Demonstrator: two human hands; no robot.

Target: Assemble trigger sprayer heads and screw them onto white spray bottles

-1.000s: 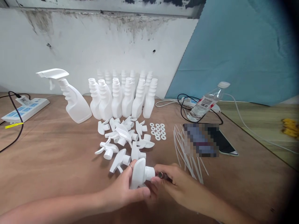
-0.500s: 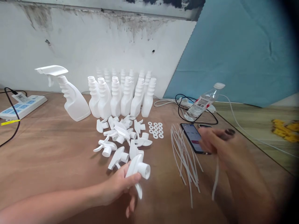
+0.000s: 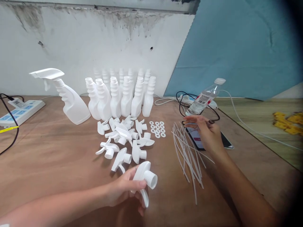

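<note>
Trigger head (image 3: 141, 172), glossy white plastic with a ribbed round collar, sits firmly in the person's left hand (image 3: 121, 188), thumb laid over it, fingers wrapped underneath. The collar's open end faces roughly four o'clock. Taking that hand as the dial's centre, the right hand (image 3: 210, 135) is at two, fingers loosely bent above a lit-screen phone (image 3: 197, 138), a short dark cylinder (image 3: 210, 121) lodged in its grasp. I can't tell whether its fingertips hold any of the thin translucent white tubes (image 3: 188, 154) strewn just beside it. More white plastic trigger heads (image 3: 123, 134) lie heaped toward twelve, flat white rings (image 3: 158, 130) toward one. Beyond the heap stand open-necked white ribbed bottles (image 3: 115, 104).
</note>
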